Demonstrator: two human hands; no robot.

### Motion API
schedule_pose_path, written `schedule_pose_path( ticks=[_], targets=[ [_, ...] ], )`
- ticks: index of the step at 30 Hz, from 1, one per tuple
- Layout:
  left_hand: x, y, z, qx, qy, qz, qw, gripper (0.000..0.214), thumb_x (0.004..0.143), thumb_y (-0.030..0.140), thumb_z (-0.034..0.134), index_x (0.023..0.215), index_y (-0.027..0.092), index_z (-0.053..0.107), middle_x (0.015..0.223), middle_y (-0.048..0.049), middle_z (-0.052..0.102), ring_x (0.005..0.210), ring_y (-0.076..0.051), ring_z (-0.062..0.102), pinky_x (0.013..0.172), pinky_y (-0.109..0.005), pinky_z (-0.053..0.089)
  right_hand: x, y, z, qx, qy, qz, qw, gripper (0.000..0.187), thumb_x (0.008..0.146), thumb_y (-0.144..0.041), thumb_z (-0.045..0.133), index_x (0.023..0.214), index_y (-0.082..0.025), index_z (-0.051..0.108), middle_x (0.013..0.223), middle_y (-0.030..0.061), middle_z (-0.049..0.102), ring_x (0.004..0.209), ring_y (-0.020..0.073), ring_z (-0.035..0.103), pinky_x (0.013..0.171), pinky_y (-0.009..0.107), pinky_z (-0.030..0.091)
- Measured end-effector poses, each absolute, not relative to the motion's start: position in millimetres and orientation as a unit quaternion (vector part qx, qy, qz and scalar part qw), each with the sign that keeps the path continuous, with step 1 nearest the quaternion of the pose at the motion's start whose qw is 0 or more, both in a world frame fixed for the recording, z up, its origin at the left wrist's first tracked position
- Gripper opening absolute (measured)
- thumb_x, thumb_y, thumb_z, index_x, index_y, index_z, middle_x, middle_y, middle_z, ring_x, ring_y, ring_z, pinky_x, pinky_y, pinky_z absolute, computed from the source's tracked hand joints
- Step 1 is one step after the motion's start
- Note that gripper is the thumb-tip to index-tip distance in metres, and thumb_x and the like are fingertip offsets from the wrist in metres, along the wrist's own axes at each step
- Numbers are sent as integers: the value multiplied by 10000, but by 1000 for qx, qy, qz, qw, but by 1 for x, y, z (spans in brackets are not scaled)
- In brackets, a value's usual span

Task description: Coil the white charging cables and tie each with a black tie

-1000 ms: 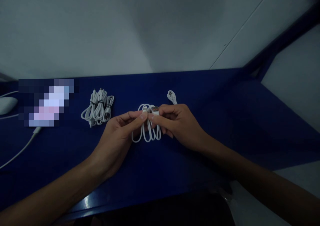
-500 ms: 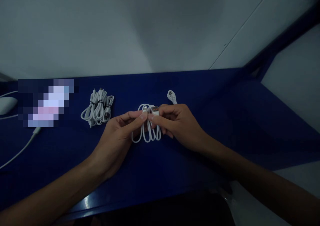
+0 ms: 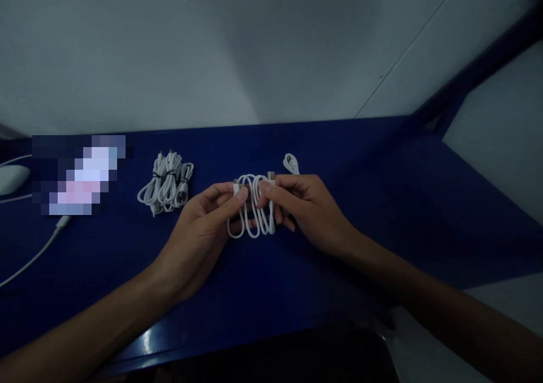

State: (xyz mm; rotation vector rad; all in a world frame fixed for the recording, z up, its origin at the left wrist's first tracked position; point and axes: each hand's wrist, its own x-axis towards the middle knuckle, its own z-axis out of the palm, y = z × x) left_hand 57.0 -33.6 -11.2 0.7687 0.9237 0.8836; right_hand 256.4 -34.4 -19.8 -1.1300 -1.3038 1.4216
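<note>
A white USB cable (image 3: 253,230), gathered in several loops, hangs between my two hands above the blue table. My left hand (image 3: 203,219) pinches its left side, thumb across the strand by the small connector (image 3: 236,185). On the right, my right hand (image 3: 307,207) has thumb and fingers closed on the loops and the larger USB plug (image 3: 271,177), whose metal end points up. Parts of the loops are hidden behind my fingers. Just beyond my right hand lies another small coiled white cable (image 3: 291,162).
Several bundled white cables (image 3: 167,182) with dark ties lie left of my hands. Farther left are a blurred-out lit screen (image 3: 87,173) with a white cord (image 3: 38,254) and a white rounded object (image 3: 12,179). A pale wall (image 3: 212,60) rises behind the blue table (image 3: 263,292).
The connectors have moved apart: the small one leftward in my left hand, the USB plug slightly right and up in my right hand. The loops have shifted slightly.
</note>
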Motion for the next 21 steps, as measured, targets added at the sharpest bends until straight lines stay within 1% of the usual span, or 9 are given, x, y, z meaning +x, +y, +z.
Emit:
schedule_pose_path(
  ticks=[2,5,8,10,13,16,21],
  targets=[
    [58,-33,-9,340,424,401,738,142,1010,240,851,1107,175,770,1246,-104,821,1075,-230,785,900,-329,644,257,-34,-20,-458,-521,569,441,412,1084,-510,713,854,-180,802,640,-12,616,513,98,517,481,240,395],
    [60,-32,-7,322,434,413,733,140,1003,183,843,1104,166,748,1226,-108,831,1007,-219,801,848,-312,659,257,-34,-19,-462,-518,565,447,440,1119,-505,625,866,-182,783,735,14,653,538,101,522,476,244,399],
    [60,-32,-5,307,445,428,724,212,997,149,838,1190,177,754,1213,-102,843,942,-205,808,834,-311,666,257,-34,-19,-464,-516,557,456,456,1154,-462,528,857,-193,745,739,18,655,557,111,541,492,246,421],
    [60,-33,-6,318,441,417,728,240,1024,186,817,1259,175,775,1251,-117,840,992,-222,811,858,-320,667,258,-33,-21,-460,-512,555,467,453,1168,-448,491,859,-200,709,723,17,652,566,119,563,499,246,442],
    [59,-32,-6,349,414,397,741,211,1068,285,773,1235,170,829,1306,-131,827,1110,-263,800,885,-329,662,258,-32,-24,-446,-494,566,487,428,1169,-481,499,873,-215,657,730,14,654,582,133,609,487,248,472],
    [60,-31,-6,350,408,399,743,215,1092,331,740,1195,189,863,1293,-129,832,1156,-290,791,928,-365,662,258,-31,-28,-431,-469,587,499,422,1143,-567,553,906,-227,636,695,1,643,573,144,620,469,245,477],
    [58,-30,-6,317,418,406,748,308,1148,359,619,1233,182,856,1291,-156,828,1173,-315,782,949,-409,672,256,-28,-28,-431,-425,620,500,460,1099,-649,614,912,-228,617,669,-8,625,538,133,583,432,230,419]
  ],
)
